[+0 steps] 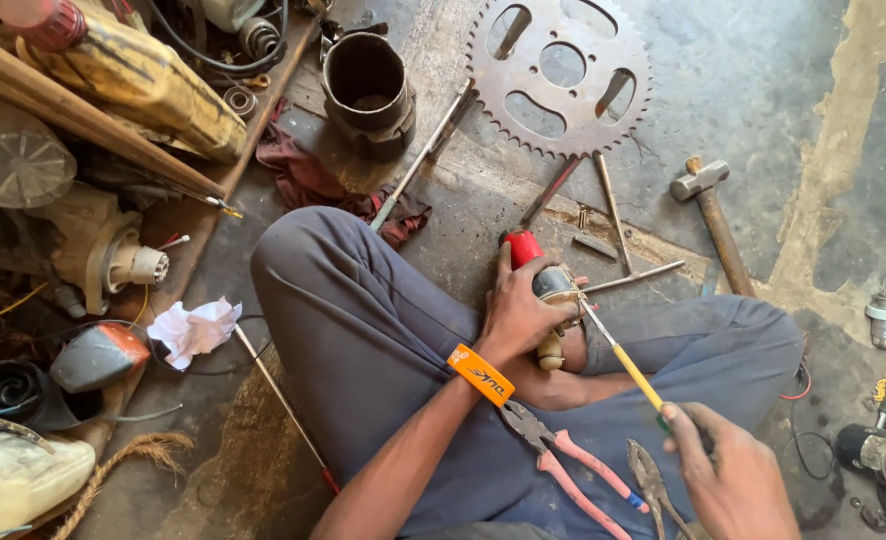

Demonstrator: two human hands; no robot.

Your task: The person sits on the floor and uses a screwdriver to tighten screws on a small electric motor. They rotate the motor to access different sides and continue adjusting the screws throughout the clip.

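The bare concrete floor [763, 70], stained and cracked, carries everything. A large toothed sprocket [560, 75] lies flat near the top, with a dark metal cylinder [368, 90] standing beside it on its left and a dark red rag [308, 175] spread below that. A hammer [711, 215] lies to the right of the sprocket, well apart from it. Thin metal rods [618, 225] cross below the sprocket, and a crumpled white paper [193, 328] lies at the left.

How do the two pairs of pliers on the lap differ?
The pink-handled pliers have coated grips and lie nearer the left hand; the bare metal pliers are plain grey, lying by the right hand. Both rest on the blue trousers, unheld, jaws pointing away.
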